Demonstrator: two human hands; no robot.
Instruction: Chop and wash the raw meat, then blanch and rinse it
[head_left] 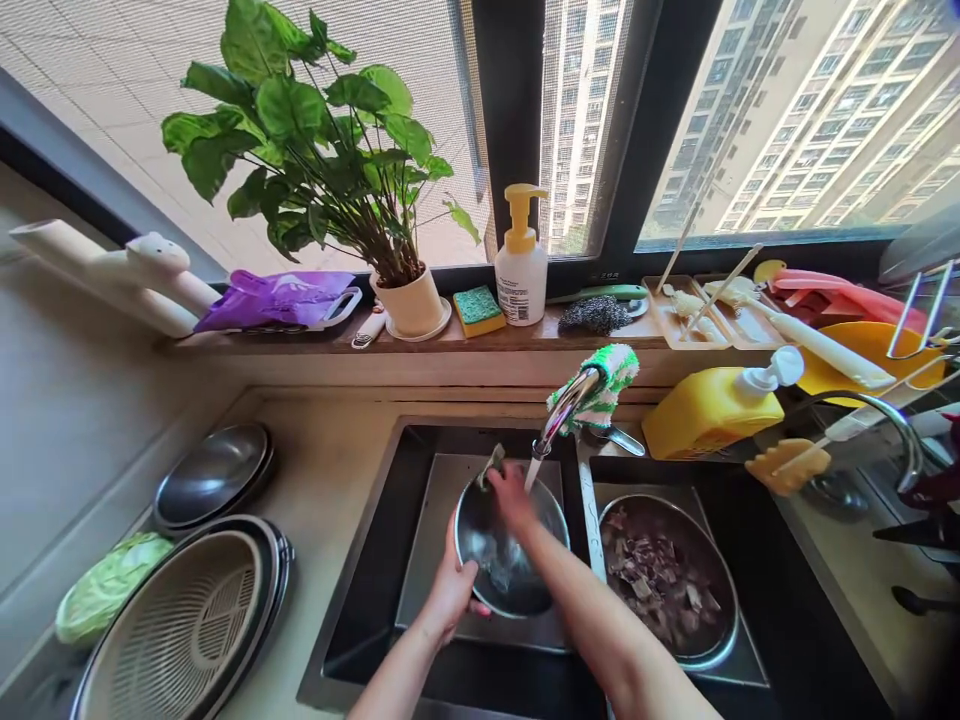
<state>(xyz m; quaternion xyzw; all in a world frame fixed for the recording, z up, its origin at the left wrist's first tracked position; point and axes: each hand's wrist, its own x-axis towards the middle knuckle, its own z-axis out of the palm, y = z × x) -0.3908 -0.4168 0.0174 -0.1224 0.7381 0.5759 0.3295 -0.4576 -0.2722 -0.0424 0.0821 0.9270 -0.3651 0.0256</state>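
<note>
A round metal bowl (551,535) is held over the left sink basin (431,530), with some water inside it. My left hand (451,585) grips its near left rim, thumb on the inside edge. At the bowl's far rim my right hand (514,495) is closed on a greyish-green cloth (491,466), pressed against the metal. Water runs from the faucet (571,408) into the bowl just beside my right hand. A green-and-white striped cloth (615,375) hangs around the faucet's neck.
The right basin holds a large bowl (731,625) of dark pieces in water. Stacked colanders (259,570), dark bowls (214,475) and a cabbage (112,585) sit left. A yellow bottle (705,410) stands behind the right basin; a potted plant (409,305) and pump bottle (521,285) line the sill.
</note>
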